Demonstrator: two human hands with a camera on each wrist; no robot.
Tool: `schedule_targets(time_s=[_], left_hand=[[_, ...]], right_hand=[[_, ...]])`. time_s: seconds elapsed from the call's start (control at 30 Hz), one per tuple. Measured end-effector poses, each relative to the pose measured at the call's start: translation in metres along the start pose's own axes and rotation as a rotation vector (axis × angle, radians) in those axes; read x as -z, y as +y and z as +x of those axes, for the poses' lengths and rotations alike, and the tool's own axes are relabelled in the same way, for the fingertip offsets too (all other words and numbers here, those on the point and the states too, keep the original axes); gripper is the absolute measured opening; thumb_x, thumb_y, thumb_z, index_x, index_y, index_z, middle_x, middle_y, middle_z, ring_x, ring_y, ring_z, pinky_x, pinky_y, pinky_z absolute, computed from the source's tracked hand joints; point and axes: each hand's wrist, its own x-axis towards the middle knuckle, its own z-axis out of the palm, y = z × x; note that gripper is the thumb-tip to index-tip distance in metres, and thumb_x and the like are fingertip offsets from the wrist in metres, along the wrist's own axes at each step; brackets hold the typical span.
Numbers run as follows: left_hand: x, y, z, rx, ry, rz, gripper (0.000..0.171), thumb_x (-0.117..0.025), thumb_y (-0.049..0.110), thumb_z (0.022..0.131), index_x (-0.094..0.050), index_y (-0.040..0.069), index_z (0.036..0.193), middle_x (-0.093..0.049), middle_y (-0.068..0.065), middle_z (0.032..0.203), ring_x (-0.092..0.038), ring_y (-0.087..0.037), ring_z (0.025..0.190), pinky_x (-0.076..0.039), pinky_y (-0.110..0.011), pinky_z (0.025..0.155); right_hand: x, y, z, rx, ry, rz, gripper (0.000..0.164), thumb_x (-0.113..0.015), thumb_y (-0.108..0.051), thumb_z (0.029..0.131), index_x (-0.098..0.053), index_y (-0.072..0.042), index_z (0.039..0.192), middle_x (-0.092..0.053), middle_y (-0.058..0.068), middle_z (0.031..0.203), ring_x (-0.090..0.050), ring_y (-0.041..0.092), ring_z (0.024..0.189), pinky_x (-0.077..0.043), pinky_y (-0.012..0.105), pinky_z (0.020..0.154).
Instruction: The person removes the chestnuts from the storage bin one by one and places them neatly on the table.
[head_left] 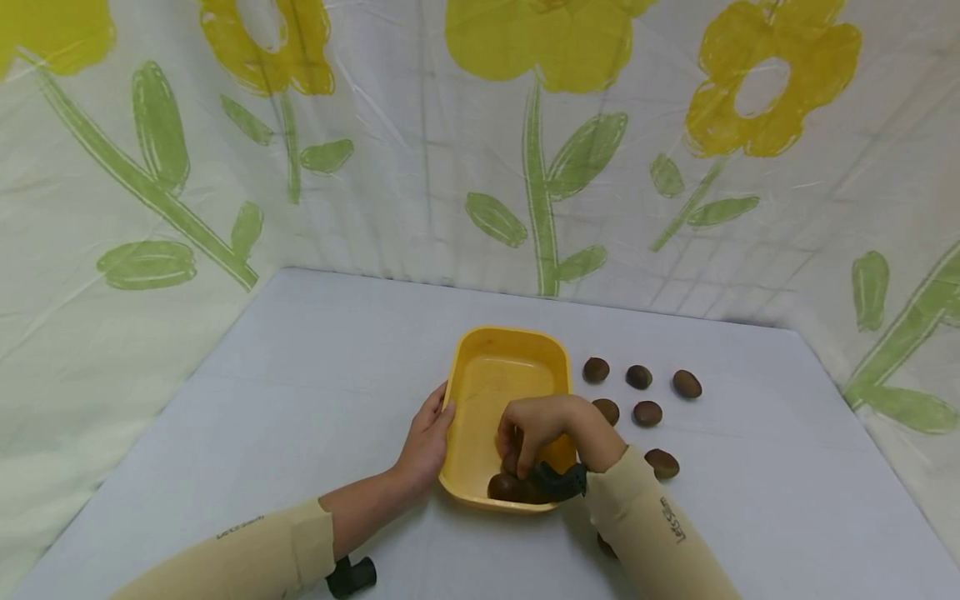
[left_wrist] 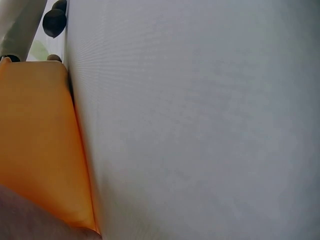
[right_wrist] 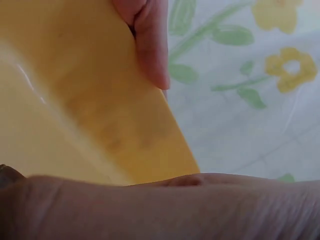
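A yellow rectangular plastic tray [head_left: 483,400] sits on the table in the head view. My left hand [head_left: 424,446] grips its left wall, the thumb on the rim and the fingers along the outside. Inside the near right part of the tray, my right hand [head_left: 542,423] points downward with curled fingers and pinches a brown chestnut [head_left: 511,463]. Just below those fingertips lie more chestnuts [head_left: 507,488], partly covered by the hand and the black wrist strap. In the right wrist view the left thumb [right_wrist: 154,55] lies along the rim of the tray.
Several loose chestnuts [head_left: 647,413] are spread on the white table [head_left: 337,358] to the right of the tray; one [head_left: 606,546] is partly hidden by the right sleeve. A white curtain [head_left: 390,167] printed with yellow flowers hangs behind the table's far edge.
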Motion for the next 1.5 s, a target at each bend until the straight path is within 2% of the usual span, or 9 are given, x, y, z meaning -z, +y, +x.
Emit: schedule_targets(time_s=[0.17,0.37,0.53,0.73,1.03,1.33,1.5], left_hand=[[0.000,0.000,-0.001,0.007,0.000,0.002,0.048,-0.030,0.019,0.103,-0.020,0.008,0.148,-0.022,-0.010,0.155,-0.028,-0.028,0.140,-0.023,-0.048,0.114],[-0.001,0.001,0.000,0.011,-0.001,0.013,0.048,-0.030,0.020,0.103,-0.020,0.008,0.148,-0.022,-0.010,0.155,-0.028,-0.028,0.140,-0.024,-0.048,0.114],[0.000,0.000,0.000,0.009,0.000,0.022,0.048,-0.030,0.021,0.103,-0.020,0.009,0.148,-0.022,-0.009,0.155,-0.028,-0.027,0.139,-0.024,-0.048,0.113],[0.000,-0.001,-0.001,0.002,0.003,0.018,0.048,-0.030,0.020,0.103,-0.019,0.008,0.148,-0.021,-0.010,0.155,-0.027,-0.029,0.140,-0.021,-0.048,0.114],[-0.001,-0.001,-0.001,0.007,0.010,0.019,0.049,-0.030,0.019,0.102,-0.019,0.008,0.148,-0.021,-0.010,0.155,-0.026,-0.029,0.140,-0.021,-0.049,0.114],[-0.001,-0.001,0.001,0.030,0.020,0.020,0.049,-0.030,0.020,0.102,-0.019,0.009,0.148,-0.021,-0.008,0.155,-0.026,-0.027,0.141,-0.023,-0.047,0.114],[-0.001,-0.001,0.001,0.029,0.013,0.026,0.049,-0.030,0.021,0.103,-0.019,0.010,0.149,-0.021,-0.007,0.155,-0.026,-0.027,0.140,-0.023,-0.048,0.114]], right_hand=[[-0.001,0.001,0.000,0.018,0.035,-0.041,0.015,-0.077,0.000,0.068,-0.068,-0.008,0.078,-0.064,-0.005,0.069,-0.052,0.006,0.060,-0.046,0.018,0.056],[0.004,0.003,-0.005,0.124,0.158,-0.095,0.017,-0.076,-0.008,0.068,-0.069,-0.013,0.083,-0.066,-0.008,0.076,-0.057,0.004,0.068,-0.052,0.019,0.065],[0.013,0.006,-0.020,0.207,0.264,-0.013,0.020,-0.075,-0.013,0.074,-0.069,-0.012,0.092,-0.069,-0.003,0.088,-0.063,0.008,0.081,-0.053,0.022,0.074],[0.020,0.013,-0.044,0.218,0.368,0.050,0.023,-0.073,-0.016,0.078,-0.066,-0.014,0.100,-0.068,-0.002,0.097,-0.064,0.013,0.092,-0.054,0.025,0.078],[0.020,0.029,-0.076,0.263,0.459,0.104,0.024,-0.072,-0.014,0.080,-0.064,-0.007,0.101,-0.066,0.006,0.098,-0.063,0.015,0.088,-0.055,0.026,0.079],[0.015,0.060,-0.116,0.211,0.590,0.136,0.027,-0.072,-0.015,0.081,-0.063,-0.005,0.104,-0.062,0.012,0.100,-0.061,0.009,0.085,-0.055,0.024,0.075],[0.012,0.083,-0.138,0.219,0.695,0.149,0.028,-0.072,-0.010,0.080,-0.063,-0.003,0.106,-0.063,0.005,0.096,-0.060,0.006,0.084,-0.055,0.025,0.069]])
